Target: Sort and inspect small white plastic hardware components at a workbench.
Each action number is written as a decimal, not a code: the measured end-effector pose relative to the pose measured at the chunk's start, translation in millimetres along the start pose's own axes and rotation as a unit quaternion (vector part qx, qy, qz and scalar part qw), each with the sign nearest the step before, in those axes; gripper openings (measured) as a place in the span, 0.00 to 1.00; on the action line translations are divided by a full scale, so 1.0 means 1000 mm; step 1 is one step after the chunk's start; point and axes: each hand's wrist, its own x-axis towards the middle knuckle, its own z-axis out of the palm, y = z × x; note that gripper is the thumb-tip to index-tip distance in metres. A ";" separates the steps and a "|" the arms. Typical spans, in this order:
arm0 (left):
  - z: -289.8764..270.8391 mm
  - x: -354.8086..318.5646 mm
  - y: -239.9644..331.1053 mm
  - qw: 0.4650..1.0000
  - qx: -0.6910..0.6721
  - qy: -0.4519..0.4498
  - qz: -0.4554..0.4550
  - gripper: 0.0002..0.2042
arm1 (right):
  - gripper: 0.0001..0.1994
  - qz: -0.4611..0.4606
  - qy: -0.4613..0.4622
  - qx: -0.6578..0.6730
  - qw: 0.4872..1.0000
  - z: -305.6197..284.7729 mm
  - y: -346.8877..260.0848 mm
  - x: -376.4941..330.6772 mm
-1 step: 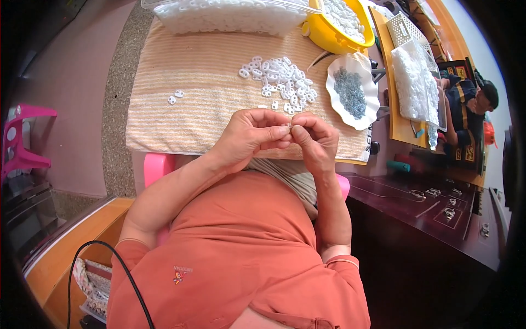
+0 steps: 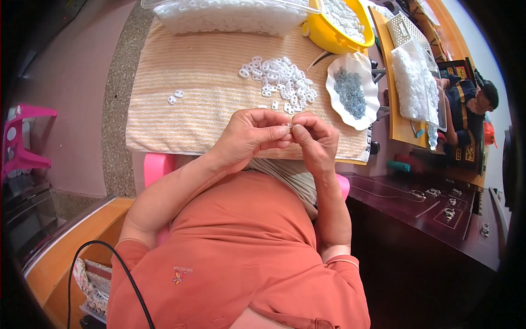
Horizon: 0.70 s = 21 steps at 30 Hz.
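Observation:
My left hand (image 2: 253, 134) and my right hand (image 2: 316, 137) meet at the near edge of the towel-covered table, fingertips pinched together. Between them a sliver of a small white plastic piece (image 2: 289, 125) shows, held by the left fingers; most of it is hidden. The right thumb and forefinger press closed against the same spot, and what they grip cannot be made out. Just beyond the fingers lies a loose pile of small white two-holed plastic pieces (image 2: 282, 77). Right of the pile, a white wavy-rimmed dish (image 2: 370, 109) holds many small grey metal-looking bits (image 2: 350, 93).
Along the far edge stand a clear bin (image 2: 230, 22) of white pieces and a yellow basin (image 2: 329, 41) with more. A few white pieces (image 2: 175, 97) lie apart at left on the striped towel (image 2: 181, 66). At right, another person (image 2: 466, 104) sits beside a white-filled tray (image 2: 413, 82).

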 end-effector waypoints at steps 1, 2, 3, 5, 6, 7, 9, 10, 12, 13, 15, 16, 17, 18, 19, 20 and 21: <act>0.000 0.000 0.000 1.000 0.000 0.004 0.000 0.09 | 0.05 0.015 0.010 0.009 1.000 0.002 -0.002 0.000; 0.000 0.000 0.000 1.000 0.000 0.004 0.001 0.09 | 0.05 0.031 0.019 0.018 0.999 0.003 -0.004 0.000; -0.001 0.001 -0.001 1.000 -0.003 0.005 0.002 0.09 | 0.05 0.031 0.019 0.018 0.999 0.003 -0.003 0.000; -0.001 0.001 -0.001 1.000 -0.005 0.005 0.003 0.09 | 0.05 0.040 0.038 0.028 0.998 0.003 -0.002 0.000; -0.001 0.001 0.000 1.000 -0.005 0.004 0.003 0.09 | 0.05 0.040 0.038 0.028 0.998 0.003 -0.002 0.000; 0.000 0.001 0.000 1.000 -0.006 0.003 0.004 0.09 | 0.05 0.041 0.037 0.027 0.998 0.003 -0.002 0.000; 0.000 0.001 0.000 1.000 -0.008 0.004 0.003 0.09 | 0.04 0.042 0.036 0.025 0.998 0.002 -0.001 0.000; 0.000 0.001 0.000 1.000 -0.009 0.003 0.002 0.09 | 0.04 0.037 0.037 0.015 0.999 0.001 0.001 0.000; 0.000 0.001 0.000 1.000 -0.012 0.006 0.003 0.09 | 0.04 0.032 0.037 0.004 0.999 0.001 0.002 0.000; 0.000 0.001 0.000 1.000 -0.015 0.008 0.003 0.09 | 0.04 0.031 0.034 0.007 0.999 0.001 0.003 0.000; 0.000 0.000 0.000 1.000 -0.014 0.009 0.003 0.09 | 0.04 0.029 0.031 0.009 0.999 0.001 0.003 0.000; 0.000 0.000 0.000 1.000 -0.013 0.010 0.002 0.09 | 0.04 0.033 0.031 0.013 0.999 0.001 0.004 0.000; 0.000 0.000 0.000 1.000 -0.014 0.010 0.002 0.09 | 0.04 0.037 0.032 0.016 0.999 0.001 0.004 0.000; 0.000 0.000 0.000 1.000 -0.011 0.010 0.002 0.09 | 0.04 0.037 0.031 0.016 0.999 0.001 0.004 -0.001; 0.000 0.000 0.000 1.000 -0.009 0.009 0.002 0.09 | 0.03 0.040 0.033 0.019 0.998 0.001 0.004 -0.001; 0.000 0.000 0.000 1.000 -0.009 0.009 0.003 0.09 | 0.03 0.043 0.035 0.022 0.998 0.001 0.005 -0.001; 0.000 0.000 0.001 1.000 -0.010 0.010 0.003 0.09 | 0.03 0.044 0.035 0.021 0.998 0.002 0.004 -0.001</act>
